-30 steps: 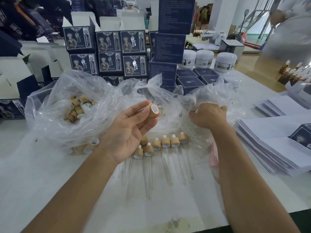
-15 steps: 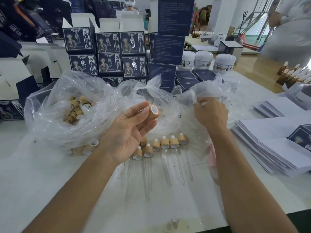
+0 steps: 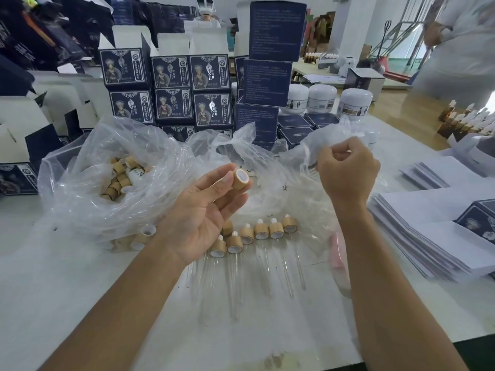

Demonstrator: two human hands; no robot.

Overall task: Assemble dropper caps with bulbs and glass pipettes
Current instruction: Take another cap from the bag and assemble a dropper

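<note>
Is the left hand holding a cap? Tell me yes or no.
Yes, the left hand pinches a wooden cap between thumb and fingertips.

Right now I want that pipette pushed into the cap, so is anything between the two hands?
Nothing solid is. The left hand pinches the bamboo cap with its open end facing the right hand, which is closed on something thin I cannot make out. Only crumpled plastic bag lies behind the gap.
</note>
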